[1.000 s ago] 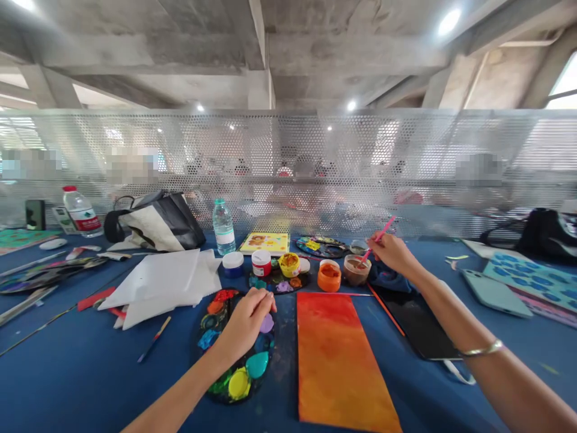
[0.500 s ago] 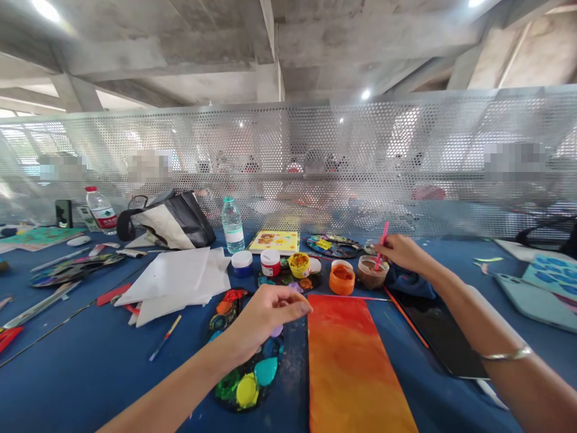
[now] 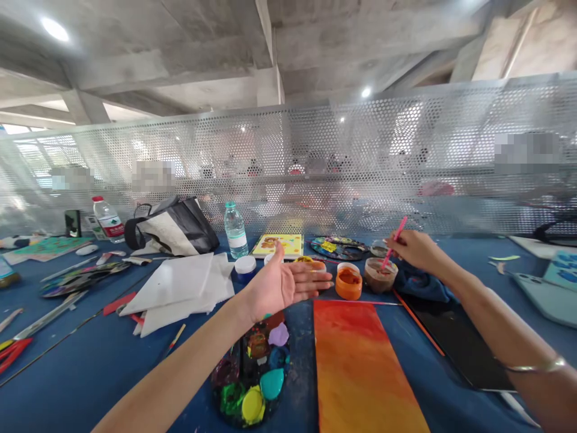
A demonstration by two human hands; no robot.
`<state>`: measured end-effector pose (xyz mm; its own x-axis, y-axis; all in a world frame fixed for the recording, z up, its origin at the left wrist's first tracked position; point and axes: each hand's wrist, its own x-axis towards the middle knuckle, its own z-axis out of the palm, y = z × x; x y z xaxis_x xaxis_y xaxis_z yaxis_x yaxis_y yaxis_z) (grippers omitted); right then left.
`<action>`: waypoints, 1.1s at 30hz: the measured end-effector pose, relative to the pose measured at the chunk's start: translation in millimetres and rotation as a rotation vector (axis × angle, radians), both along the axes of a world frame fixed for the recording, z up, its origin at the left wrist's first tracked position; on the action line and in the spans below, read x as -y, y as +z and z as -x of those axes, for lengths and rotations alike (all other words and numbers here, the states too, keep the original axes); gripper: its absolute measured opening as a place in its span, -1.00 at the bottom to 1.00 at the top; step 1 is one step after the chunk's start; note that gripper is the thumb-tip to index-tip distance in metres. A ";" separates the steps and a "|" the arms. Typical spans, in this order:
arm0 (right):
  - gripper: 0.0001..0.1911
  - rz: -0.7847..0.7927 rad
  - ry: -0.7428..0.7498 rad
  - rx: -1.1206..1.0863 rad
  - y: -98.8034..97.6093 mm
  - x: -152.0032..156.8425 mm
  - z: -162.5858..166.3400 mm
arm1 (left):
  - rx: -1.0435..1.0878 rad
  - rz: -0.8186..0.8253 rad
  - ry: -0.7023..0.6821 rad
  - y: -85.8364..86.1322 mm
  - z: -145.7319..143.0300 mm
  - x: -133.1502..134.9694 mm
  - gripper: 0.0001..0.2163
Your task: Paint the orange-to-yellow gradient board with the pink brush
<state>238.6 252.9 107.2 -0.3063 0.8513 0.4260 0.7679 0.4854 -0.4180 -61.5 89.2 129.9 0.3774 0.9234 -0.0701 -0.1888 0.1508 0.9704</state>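
My right hand (image 3: 415, 248) is closed around a pink paintbrush (image 3: 396, 236). The brush's lower end dips into a clear cup of brownish water (image 3: 381, 276). My left hand (image 3: 288, 282) hangs over the palette with its fingers stretched out and the palm turned up, holding nothing. Below it lies a dark paint palette (image 3: 250, 370) with green, yellow, turquoise and lilac blobs. A canvas painted red to orange-yellow (image 3: 367, 367) lies to the right of the palette. An orange paint jar (image 3: 348, 284) stands open between the left fingertips and the cup.
White sheets or boards (image 3: 175, 285) lie left of the palette. A water bottle (image 3: 235, 231) and a white-lidded blue jar (image 3: 245, 269) stand behind. A dark tablet (image 3: 460, 343), an orange brush (image 3: 421, 325) and a dark cloth (image 3: 424, 281) lie at right. A perforated metal screen (image 3: 279, 162) closes the back.
My left hand has opened from loosely curled fingers to a flat, upturned palm, moving slightly right. My right hand keeps the pink brush in the cup. The view has shifted slightly.
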 end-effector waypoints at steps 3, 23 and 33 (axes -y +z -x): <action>-0.69 0.017 0.012 0.007 -1.8 -0.5 0.0 | 0.181 0.122 -0.106 -6.7 8.8 -7.1 -0.28; -0.70 0.017 -0.034 0.020 -0.9 1.7 -4.1 | -0.047 0.088 -0.001 -27.2 14.5 -12.5 -0.81; -0.69 0.026 -0.051 0.048 1.1 3.7 -6.2 | -0.388 -0.146 0.121 -25.0 8.1 -7.1 -0.77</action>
<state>244.8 249.2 108.3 -0.2819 0.8769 0.3893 0.8108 0.4347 -0.3920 -69.6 96.3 105.0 0.2374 0.9701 -0.0506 0.1865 0.0056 0.9824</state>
